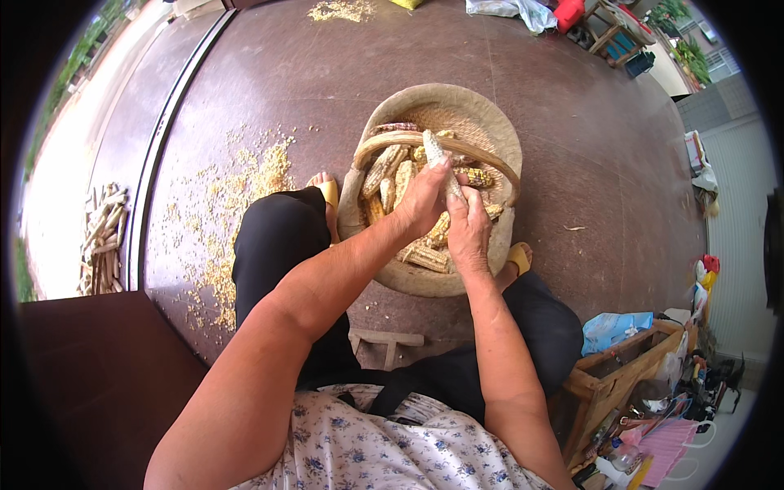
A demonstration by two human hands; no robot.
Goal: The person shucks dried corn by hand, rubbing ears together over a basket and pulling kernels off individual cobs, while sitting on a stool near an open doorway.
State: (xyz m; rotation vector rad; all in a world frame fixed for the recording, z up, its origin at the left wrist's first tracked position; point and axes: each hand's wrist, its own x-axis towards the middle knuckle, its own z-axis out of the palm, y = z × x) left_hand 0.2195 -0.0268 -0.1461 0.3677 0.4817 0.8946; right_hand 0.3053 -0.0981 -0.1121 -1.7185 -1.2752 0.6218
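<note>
Above a round basket with a thick pale rim, both my hands grip one whitish ear of corn. My left hand is wrapped around its middle, the tip pointing away from me. Lower down, my right hand holds the near end, its thumb pressed on the ear. Inside the basket lie several dried corn ears, some pale, some yellow. A dark-speckled ear shows just right of my hands. The curved wooden handle arches across the basket behind the ear. My palms hide part of the held ear.
Loose corn kernels are scattered on the brown floor at left. A pile of bare cobs lies beyond the metal door track. At right stands a wooden crate beside mixed household items. A wooden stool shows between my legs.
</note>
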